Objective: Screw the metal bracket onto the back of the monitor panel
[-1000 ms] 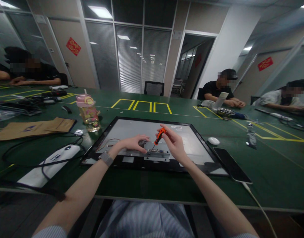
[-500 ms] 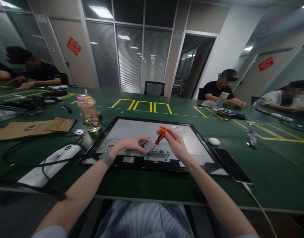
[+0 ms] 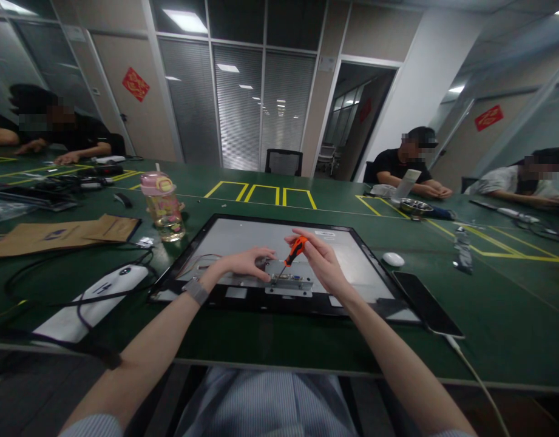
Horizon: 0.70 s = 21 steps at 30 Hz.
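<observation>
A monitor (image 3: 352, 267) lies face down on the green table, its grey metal back showing inside a black frame. My right hand (image 3: 322, 262) is closed round a small screwdriver (image 3: 294, 253) with an orange and black handle, its tip down on the metal port bracket (image 3: 292, 283) near the monitor's near edge. My left hand (image 3: 247, 263) rests on the metal plate just left of the tip, fingers curled and pressed down on it. Whether a screw sits under the tip is too small to see.
A black phone (image 3: 425, 301) with a white cable lies right of the monitor, a white mouse (image 3: 392, 259) beyond it. A pink-lidded bottle (image 3: 163, 207), brown envelopes (image 3: 65, 233) and a white device (image 3: 94, 297) with black cables lie to the left. Other people sit round the table.
My right hand has turned slightly on the screwdriver handle, which stands a little more upright. My left hand has stayed put. A far-left person's arm shifted.
</observation>
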{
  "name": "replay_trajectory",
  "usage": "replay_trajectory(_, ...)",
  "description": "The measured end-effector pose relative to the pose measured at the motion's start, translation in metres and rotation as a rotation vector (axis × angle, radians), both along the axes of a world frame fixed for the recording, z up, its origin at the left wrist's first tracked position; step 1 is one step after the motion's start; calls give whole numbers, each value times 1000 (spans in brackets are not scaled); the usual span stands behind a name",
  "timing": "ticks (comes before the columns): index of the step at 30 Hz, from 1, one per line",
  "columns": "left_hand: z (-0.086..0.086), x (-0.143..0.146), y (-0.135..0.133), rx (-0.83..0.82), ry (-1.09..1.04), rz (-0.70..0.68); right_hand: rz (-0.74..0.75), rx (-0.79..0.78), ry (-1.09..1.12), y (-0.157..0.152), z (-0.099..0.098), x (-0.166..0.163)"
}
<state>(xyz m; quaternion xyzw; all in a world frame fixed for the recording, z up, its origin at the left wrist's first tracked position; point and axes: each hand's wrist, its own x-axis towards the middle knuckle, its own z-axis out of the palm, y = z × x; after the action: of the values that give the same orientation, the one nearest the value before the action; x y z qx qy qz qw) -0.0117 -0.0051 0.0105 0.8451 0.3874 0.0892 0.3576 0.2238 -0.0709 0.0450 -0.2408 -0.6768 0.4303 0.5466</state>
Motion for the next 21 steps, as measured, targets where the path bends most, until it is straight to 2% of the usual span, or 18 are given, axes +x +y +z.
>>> replay_trajectory(8, -2, 1, 2, 15, 13, -9, 68, -62, 53, -4, 3, -1)
replay_trajectory(21, 3, 1, -2, 12, 40, -1, -6, 27, -26, 1, -1, 2)
